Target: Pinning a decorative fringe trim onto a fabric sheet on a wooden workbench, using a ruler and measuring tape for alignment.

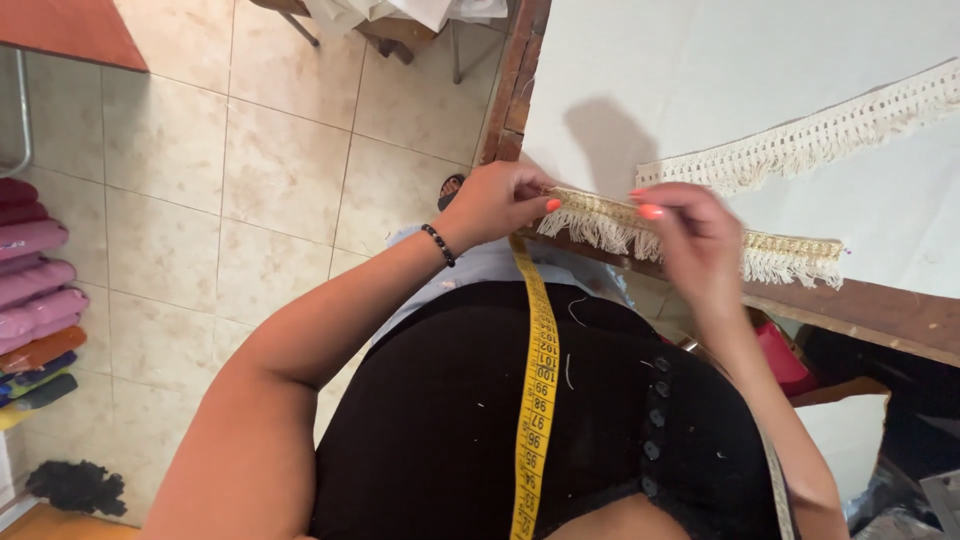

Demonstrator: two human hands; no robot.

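Far left, 9 o'clock: stacked fabric rolls (35,290), pink and maroon down to orange, blue, yellow. Beige tiled floor (250,180) beyond.

Centre: yellow measuring tape (538,390) hanging down over black garment, running roughly 12 to 6 o'clock.

Left hand (495,205), beaded bracelet (438,245) at wrist, closed in a pinch on the left end of the gold fringe trim (610,222). Orange-painted nails visible.

Gold fringe trim lying along the near edge of the table (880,310); long axis roughly 9 to 3 o'clock, dipping slightly toward 4. Fringe tassels pointing down toward 6 o'clock, over the wooden edge. Right end free, past the right hand toward 3 o'clock.

Right hand (695,235) over the trim's middle section, fingers curled down onto it; blurred, looks like a pinch, exact grip hard to tell. Trim spanning between both hands and extending on beyond the right one.

Upper right, 1–2 o'clock of the hands: second cream fringe trim (820,135) on the white table cover, slanting up toward 2 o'clock, well apart from both hands.
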